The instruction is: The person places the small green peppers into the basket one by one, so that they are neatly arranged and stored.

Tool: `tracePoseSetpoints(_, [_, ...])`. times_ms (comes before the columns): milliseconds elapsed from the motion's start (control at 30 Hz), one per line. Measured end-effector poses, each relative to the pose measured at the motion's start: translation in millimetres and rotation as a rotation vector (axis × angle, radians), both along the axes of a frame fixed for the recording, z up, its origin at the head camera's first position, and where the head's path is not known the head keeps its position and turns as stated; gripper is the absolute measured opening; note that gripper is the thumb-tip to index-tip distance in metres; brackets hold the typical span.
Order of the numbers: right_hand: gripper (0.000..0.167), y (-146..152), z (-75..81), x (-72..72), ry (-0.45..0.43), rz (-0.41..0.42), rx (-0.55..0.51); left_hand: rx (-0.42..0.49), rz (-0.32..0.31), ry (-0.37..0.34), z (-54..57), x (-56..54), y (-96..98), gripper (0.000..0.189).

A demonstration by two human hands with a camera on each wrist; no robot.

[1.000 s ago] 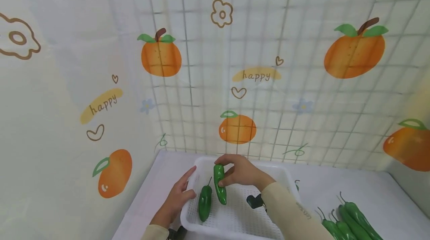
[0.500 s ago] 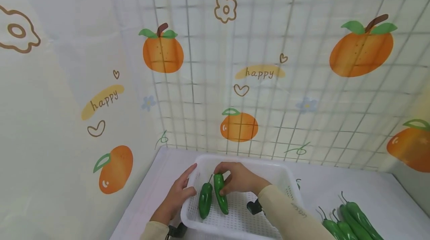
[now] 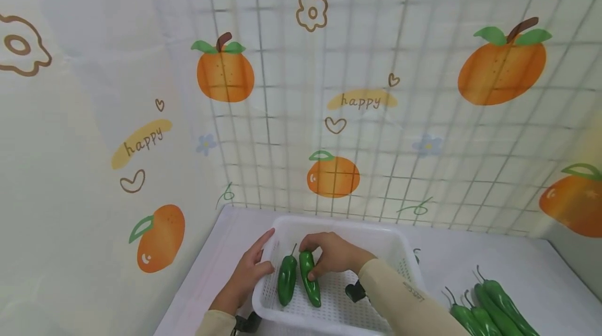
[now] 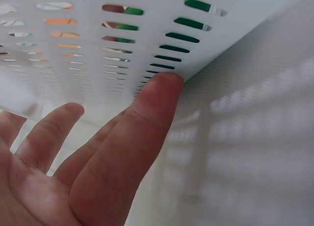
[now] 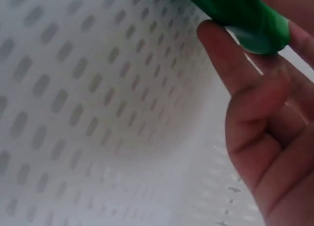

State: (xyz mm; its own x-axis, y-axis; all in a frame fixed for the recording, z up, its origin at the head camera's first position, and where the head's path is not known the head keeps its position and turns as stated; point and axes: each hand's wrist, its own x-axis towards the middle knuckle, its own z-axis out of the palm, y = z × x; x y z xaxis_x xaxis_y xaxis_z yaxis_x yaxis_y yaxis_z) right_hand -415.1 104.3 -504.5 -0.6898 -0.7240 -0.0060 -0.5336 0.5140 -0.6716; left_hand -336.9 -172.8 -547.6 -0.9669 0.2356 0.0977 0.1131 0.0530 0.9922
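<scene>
In the head view, my right hand (image 3: 336, 253) pinches a green chili pepper (image 3: 309, 288) between thumb and fingers, low inside a white perforated plastic basket (image 3: 329, 320). The right wrist view shows the glossy pepper (image 5: 245, 19) in the fingers, over the basket's holed floor (image 5: 98, 103). Another green chili pepper (image 3: 287, 282) with a thin stem lies just left of it, along the basket's left side. My left hand (image 3: 245, 277) rests against the outside of that side, fingers extended. Up close, its thumb (image 4: 142, 123) touches the slotted wall (image 4: 93, 64).
Several green chili peppers (image 3: 494, 302) lie in a bunch on the white table (image 3: 451, 252), right of the basket. Behind stands a wire grid covered by a curtain (image 3: 376, 169) printed with oranges. More curtain hangs on the left.
My right hand has lowered the chili pepper into the basket, beside the other pepper. My left hand has stayed at the basket's left side.
</scene>
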Motion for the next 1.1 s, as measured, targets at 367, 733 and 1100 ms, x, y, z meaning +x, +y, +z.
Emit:
tracePoseSetpoints(367, [0.058,-4.3,-3.0,1.9,0.022,-0.052,0.047,0.016,-0.011,-0.003,0.8,1.4,0.0,0.088])
tracePoseSetpoints(733, [0.056,-6.6,-3.8,3.5,-0.006,-0.063,0.051,0.032,-0.027,0.005,-0.2,-1.1,-0.1,0.088])
tracePoseSetpoints(1100, [0.053,-9.6,-3.2,7.4,0.014,-0.069,0.055,0.036,-0.035,0.0,-1.6,-2.0,-2.3,0.088])
